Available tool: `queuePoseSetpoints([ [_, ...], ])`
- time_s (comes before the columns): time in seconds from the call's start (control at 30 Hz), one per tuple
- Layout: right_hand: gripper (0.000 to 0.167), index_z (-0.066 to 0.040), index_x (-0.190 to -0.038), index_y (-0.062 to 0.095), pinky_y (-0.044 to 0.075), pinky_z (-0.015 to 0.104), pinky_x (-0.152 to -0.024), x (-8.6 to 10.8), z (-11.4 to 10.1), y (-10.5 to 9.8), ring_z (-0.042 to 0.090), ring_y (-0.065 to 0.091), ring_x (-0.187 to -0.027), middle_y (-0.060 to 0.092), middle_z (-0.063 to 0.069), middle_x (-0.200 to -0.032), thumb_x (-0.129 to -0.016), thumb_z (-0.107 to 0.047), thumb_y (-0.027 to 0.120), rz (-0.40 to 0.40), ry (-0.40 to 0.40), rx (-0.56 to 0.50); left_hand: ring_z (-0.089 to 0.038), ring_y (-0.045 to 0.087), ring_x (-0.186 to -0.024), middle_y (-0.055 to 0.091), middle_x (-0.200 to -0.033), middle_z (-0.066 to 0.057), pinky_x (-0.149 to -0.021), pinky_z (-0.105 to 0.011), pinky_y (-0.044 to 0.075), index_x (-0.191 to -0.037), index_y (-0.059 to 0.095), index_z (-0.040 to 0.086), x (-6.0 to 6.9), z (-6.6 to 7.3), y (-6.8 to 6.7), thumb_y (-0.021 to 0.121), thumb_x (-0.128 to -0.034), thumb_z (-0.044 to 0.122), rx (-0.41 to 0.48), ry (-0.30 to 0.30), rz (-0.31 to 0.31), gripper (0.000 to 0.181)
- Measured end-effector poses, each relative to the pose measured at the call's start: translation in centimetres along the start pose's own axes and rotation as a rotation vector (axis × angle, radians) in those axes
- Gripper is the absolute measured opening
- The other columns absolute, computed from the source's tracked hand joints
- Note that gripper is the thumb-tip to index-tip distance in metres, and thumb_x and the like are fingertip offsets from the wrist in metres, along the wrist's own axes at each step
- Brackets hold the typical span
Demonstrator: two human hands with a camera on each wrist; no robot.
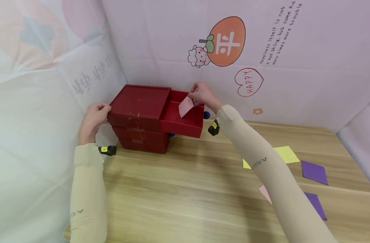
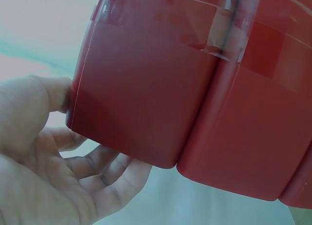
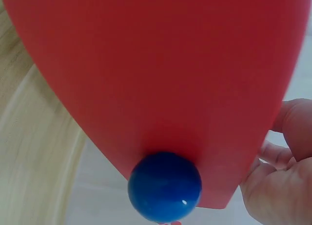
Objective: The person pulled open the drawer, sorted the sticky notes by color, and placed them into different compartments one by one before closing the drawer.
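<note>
A dark red drawer box [image 1: 139,101] stands at the back left, its top drawer [image 1: 181,127] pulled out to the right. My left hand [image 1: 95,118] grips the box's upper left corner; the left wrist view has the thumb and fingers of that hand [image 2: 63,156] around the box end [image 2: 141,88]. Over the open drawer my right hand [image 1: 203,95] pinches a pink paper [image 1: 186,106], which hangs inside it. In the right wrist view, the drawer front [image 3: 161,78] with its blue knob [image 3: 165,187] hides part of my right hand [image 3: 285,166].
On the wooden table [image 1: 172,189] at the right lie yellow paper [image 1: 286,154], purple papers [image 1: 314,172] [image 1: 315,204] and a pink paper [image 1: 265,194], partly behind my right sleeve. A printed cloth wall [image 1: 172,40] stands close behind and left of the box.
</note>
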State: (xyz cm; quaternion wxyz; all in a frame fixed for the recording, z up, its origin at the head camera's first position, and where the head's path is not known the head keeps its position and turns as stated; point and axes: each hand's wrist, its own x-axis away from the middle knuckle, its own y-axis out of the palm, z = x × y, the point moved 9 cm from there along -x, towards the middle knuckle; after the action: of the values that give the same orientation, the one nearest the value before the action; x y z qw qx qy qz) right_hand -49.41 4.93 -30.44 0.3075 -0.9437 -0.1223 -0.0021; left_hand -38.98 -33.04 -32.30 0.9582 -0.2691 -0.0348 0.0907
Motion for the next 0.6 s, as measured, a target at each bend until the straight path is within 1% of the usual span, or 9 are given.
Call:
queuePoseSetpoints([
  [0.07, 0.019, -0.003, -0.110, 0.052, 0.060, 0.033, -0.074, 0.2, 0.0, -0.2, 0.024, 0.068, -0.082, 0.061, 0.016, -0.105, -0.096, -0.014, 0.059, -0.005, -0.008, 0.009, -0.004, 0.055, -0.077, 0.054, -0.096, 0.004, -0.067, -0.020, 0.053, -0.126, 0.053, -0.003, -0.1, 0.0, 0.2, 0.042, -0.1002, 0.032, 0.003, -0.003, -0.004, 0.044],
  [0.13, 0.018, -0.003, -0.110, 0.052, 0.060, 0.034, -0.075, 0.3, -0.2, -0.4, 0.025, 0.068, -0.082, 0.062, 0.017, -0.105, -0.097, -0.014, 0.058, -0.001, -0.027, 0.039, -0.003, 0.055, -0.076, 0.054, -0.095, 0.004, -0.067, -0.020, 0.053, -0.126, 0.053, -0.003, -0.1, 0.0, 0.2, 0.042, -0.1002, 0.031, 0.009, -0.005, -0.005, 0.044],
  [0.27, 0.017, -0.004, -0.109, 0.053, 0.060, 0.035, -0.076, 0.9, -0.9, -1.1, 0.027, 0.067, -0.085, 0.062, 0.017, -0.107, -0.098, -0.015, 0.056, 0.039, -0.070, 0.143, -0.003, 0.056, -0.076, 0.054, -0.095, 0.004, -0.068, -0.021, 0.054, -0.126, 0.053, -0.003, -0.2, 0.1, 0.1, 0.042, -0.1005, 0.032, 0.000, 0.000, -0.001, 0.045],
  [0.33, 0.016, -0.004, -0.109, 0.054, 0.059, 0.035, -0.076, 1.2, -1.3, -1.5, 0.028, 0.066, -0.085, 0.062, 0.016, -0.107, -0.097, -0.016, 0.056, 0.062, -0.092, 0.175, -0.003, 0.056, -0.077, 0.055, -0.097, 0.003, -0.069, -0.021, 0.054, -0.127, 0.054, -0.003, -0.1, 0.2, 0.1, 0.041, -0.1008, 0.032, -0.011, 0.005, 0.001, 0.045],
  [0.47, 0.017, -0.004, -0.108, 0.056, 0.059, 0.032, -0.073, 2.1, -1.8, -2.1, 0.028, 0.067, -0.084, 0.063, 0.015, -0.106, -0.098, -0.017, 0.055, 0.091, -0.139, 0.185, -0.005, 0.056, -0.079, 0.055, -0.100, 0.000, -0.069, -0.022, 0.053, -0.126, 0.054, -0.003, -0.2, 0.2, 0.1, 0.041, -0.1011, 0.032, -0.022, 0.007, 0.003, 0.045],
  [0.6, 0.018, -0.007, -0.109, 0.056, 0.059, 0.030, -0.070, 3.0, -2.1, -2.6, 0.029, 0.069, -0.084, 0.063, 0.013, -0.106, -0.097, -0.021, 0.056, 0.097, -0.184, 0.190, -0.006, 0.055, -0.081, 0.054, -0.102, -0.001, -0.071, -0.023, 0.053, -0.127, 0.054, -0.002, -0.2, 0.0, 0.1, 0.041, -0.1012, 0.033, -0.024, -0.001, -0.002, 0.045],
])
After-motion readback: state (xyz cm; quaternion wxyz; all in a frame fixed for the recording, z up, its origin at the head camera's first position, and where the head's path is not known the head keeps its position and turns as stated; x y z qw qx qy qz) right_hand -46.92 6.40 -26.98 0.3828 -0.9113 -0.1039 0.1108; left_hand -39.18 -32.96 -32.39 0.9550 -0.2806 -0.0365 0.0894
